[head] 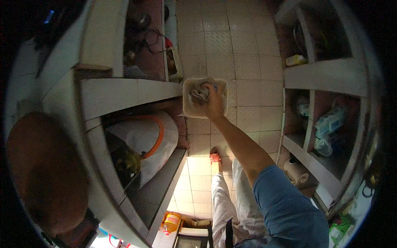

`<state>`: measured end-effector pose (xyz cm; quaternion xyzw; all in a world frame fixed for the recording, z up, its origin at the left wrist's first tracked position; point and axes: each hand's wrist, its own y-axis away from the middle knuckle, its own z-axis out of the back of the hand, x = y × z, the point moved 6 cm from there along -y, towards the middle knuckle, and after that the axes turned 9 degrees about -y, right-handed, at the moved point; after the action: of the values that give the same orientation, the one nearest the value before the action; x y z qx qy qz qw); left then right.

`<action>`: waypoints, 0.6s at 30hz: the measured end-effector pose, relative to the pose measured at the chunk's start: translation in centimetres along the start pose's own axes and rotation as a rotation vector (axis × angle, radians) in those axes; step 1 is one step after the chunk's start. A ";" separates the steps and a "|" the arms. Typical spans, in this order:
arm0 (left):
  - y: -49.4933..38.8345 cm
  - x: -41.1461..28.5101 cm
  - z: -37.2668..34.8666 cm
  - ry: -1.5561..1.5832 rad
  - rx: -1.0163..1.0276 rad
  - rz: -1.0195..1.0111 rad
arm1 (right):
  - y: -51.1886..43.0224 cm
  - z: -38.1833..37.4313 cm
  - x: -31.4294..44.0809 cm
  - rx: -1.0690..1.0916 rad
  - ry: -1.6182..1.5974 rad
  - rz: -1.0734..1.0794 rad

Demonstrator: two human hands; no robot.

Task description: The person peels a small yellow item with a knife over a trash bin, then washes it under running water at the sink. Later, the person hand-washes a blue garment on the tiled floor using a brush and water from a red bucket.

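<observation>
My right hand [214, 104] reaches down into a whitish square plastic bin [186, 107] on the tiled floor. Its fingers are curled over a crumpled grey-white wad [201, 93], which could be cloth or plastic film. A small blue spot shows beside the fingers. The bin's contents under the palm are hidden. My left hand is out of view.
On the left, a tiled cupboard holds a white sack [161, 136] and an orange hose [159, 133]. Open shelves at right hold plastic-wrapped packs [330, 121] and a yellow item [296, 60]. An oil bottle [170, 221] stands near my feet's side. A large brown rounded object [46, 173] fills the far left.
</observation>
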<state>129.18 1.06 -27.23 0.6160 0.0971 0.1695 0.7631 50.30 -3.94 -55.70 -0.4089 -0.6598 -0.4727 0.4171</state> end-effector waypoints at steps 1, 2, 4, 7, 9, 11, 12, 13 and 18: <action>1.5 1.6 -2.8 0.049 0.006 0.051 | 0.5 -2.4 0.8 0.074 0.224 0.064; 2.4 2.3 -4.6 0.070 0.029 0.078 | 0.3 -3.5 1.2 0.127 0.449 0.157; 3.6 1.5 -5.5 0.075 0.049 0.118 | -0.7 -3.0 -2.9 0.184 0.548 0.120; 5.5 0.5 -6.9 0.286 -0.044 0.260 | -1.2 -1.8 -8.4 0.275 0.877 0.180; 6.0 -0.3 -7.3 0.384 -0.074 0.322 | -1.0 -0.8 -11.6 0.323 1.082 0.182; 6.4 -1.2 -7.9 0.313 -0.089 0.359 | -0.7 0.5 -14.3 0.349 1.214 0.105; 6.5 -2.0 -8.3 0.282 -0.097 0.379 | -0.4 0.2 -15.0 0.406 1.249 0.104; 6.8 -2.5 -8.7 0.250 -0.103 0.395 | -0.2 0.2 -15.2 0.458 1.283 0.107; 7.0 -4.1 -8.7 0.242 -0.137 0.376 | -1.3 0.1 -12.9 0.422 1.163 0.016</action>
<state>121.32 8.68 -22.58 0.5454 0.0598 0.3876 0.7407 53.14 -5.99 -68.17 0.0024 -0.4005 -0.4746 0.7838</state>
